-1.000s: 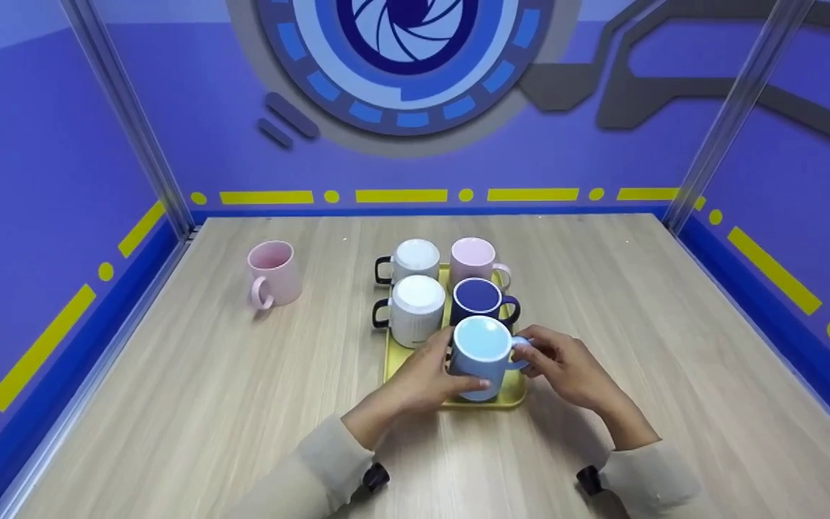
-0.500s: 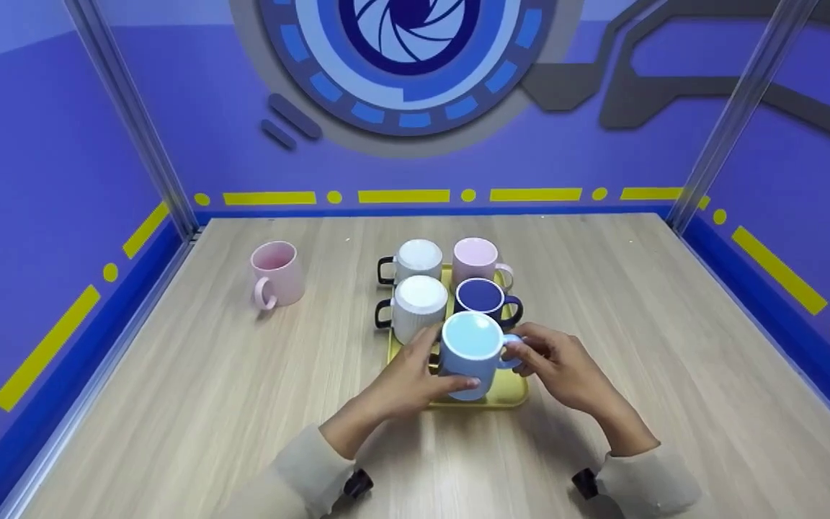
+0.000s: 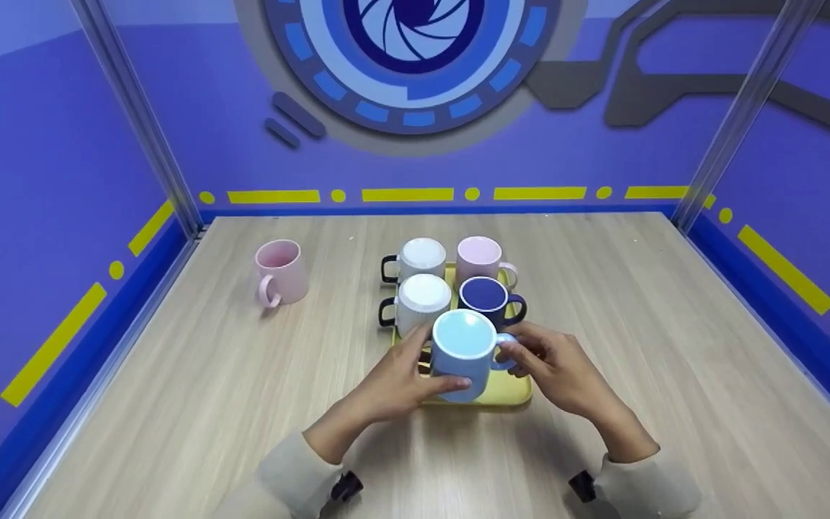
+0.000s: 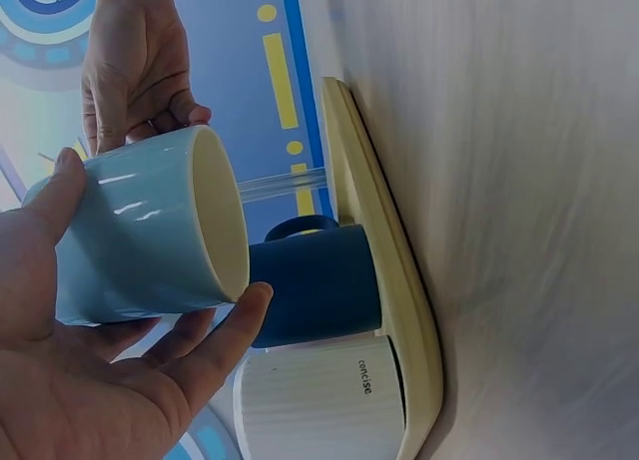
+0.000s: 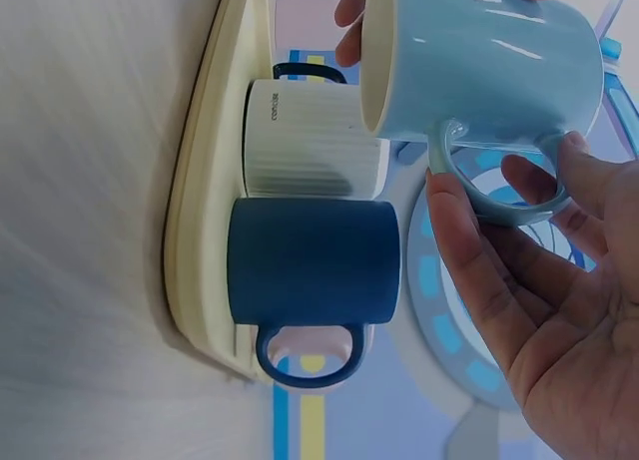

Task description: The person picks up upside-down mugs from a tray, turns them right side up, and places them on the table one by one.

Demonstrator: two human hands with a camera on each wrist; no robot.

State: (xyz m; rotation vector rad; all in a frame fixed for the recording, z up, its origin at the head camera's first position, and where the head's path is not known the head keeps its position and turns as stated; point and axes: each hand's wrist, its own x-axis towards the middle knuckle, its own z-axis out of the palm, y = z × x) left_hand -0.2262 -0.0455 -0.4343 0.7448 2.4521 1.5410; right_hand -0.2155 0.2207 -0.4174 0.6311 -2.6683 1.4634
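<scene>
A light blue mug (image 3: 460, 367) is held up over the front of the yellow tray (image 3: 512, 393). My left hand (image 3: 390, 382) grips its side, thumb across the front and fingers behind. My right hand (image 3: 559, 367) pinches the handle from the right; in the right wrist view thumb and fingertips meet around that handle (image 5: 489, 206). The mug's pale cream end (image 4: 222, 216) faces down toward the tray in the left wrist view. Just behind it on the tray stand a navy mug (image 5: 315, 260) and a ribbed white mug (image 4: 319, 405) marked "concise".
Farther back on the tray are another white mug (image 3: 422, 256) with a black handle and a pink mug (image 3: 478, 254). A separate pink mug (image 3: 284, 277) stands on the wooden table (image 3: 170, 375) at the left. Blue-purple panels (image 3: 386, 169) enclose the table's back and sides.
Both hands have shifted the light blue mug to the left and slightly up, away from the tray's right side. The other mugs keep their places.
</scene>
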